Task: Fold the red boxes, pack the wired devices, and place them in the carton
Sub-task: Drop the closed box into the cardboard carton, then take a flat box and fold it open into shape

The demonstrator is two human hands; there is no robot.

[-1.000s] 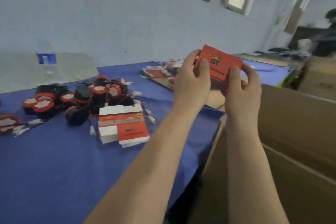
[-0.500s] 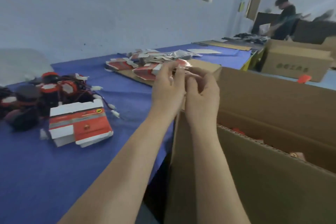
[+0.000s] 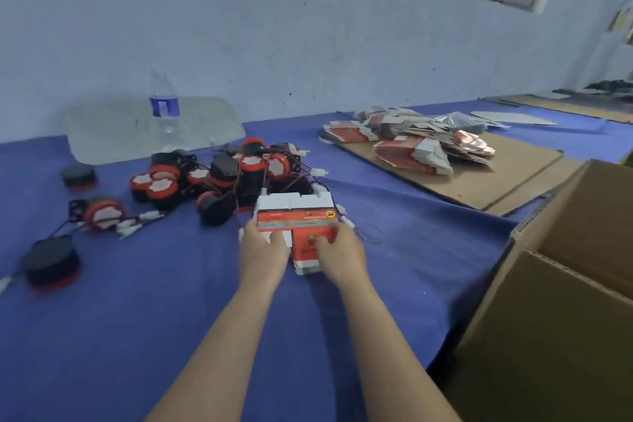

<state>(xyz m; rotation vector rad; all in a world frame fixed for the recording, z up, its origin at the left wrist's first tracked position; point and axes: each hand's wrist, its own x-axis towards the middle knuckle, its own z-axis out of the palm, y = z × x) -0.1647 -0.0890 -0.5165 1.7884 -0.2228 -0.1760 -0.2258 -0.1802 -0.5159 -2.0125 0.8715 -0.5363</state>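
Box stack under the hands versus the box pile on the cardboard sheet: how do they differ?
The box stack is small and squared; the box pile is bigger, fanned, untidy. The box stack lies on the blue cloth, held by the left hand and right hand; the box pile rests untouched on the cardboard sheet. Both are flat red-and-white blanks.

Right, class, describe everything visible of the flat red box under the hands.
The flat red box looks like printed cardboard, unfolded, perhaps a small stack. Its red panels carry small print and a yellow logo; white flaps stick out at the far and near edges. It lies on the blue tablecloth, beside the wired devices. The left hand and right hand lie on its near part; grip unclear.
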